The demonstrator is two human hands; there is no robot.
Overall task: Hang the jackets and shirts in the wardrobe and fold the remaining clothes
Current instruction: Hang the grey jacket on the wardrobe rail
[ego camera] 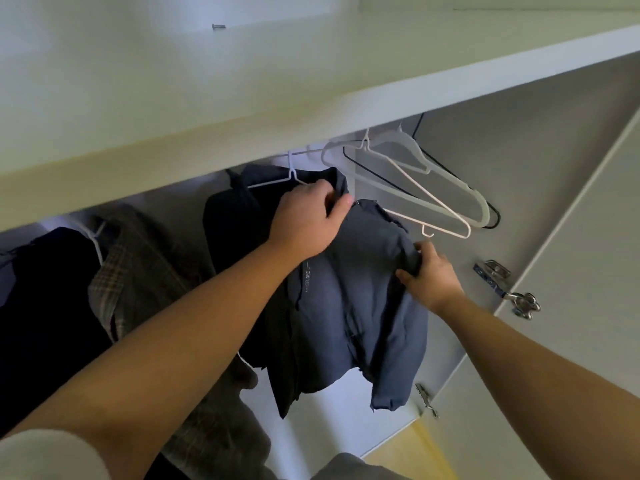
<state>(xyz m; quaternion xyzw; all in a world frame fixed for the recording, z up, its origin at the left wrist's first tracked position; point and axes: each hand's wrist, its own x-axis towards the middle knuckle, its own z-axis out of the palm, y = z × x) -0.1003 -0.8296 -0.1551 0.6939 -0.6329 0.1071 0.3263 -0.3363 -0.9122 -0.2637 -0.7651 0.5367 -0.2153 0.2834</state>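
While my left grip (308, 216) grasps the jacket (346, 306) at its collar, my right grip (429, 275), at four o'clock from it, pinches the shoulder; the chest print (307, 274) is unreadable.

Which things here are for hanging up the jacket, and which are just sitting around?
For the job: blue-grey jacket; its white hanger; left hand gripping the collar; right hand gripping the shoulder; empty hangers, probably for later.

Just there: plaid jacket and dark coat, already hung; door hinges; shelf.
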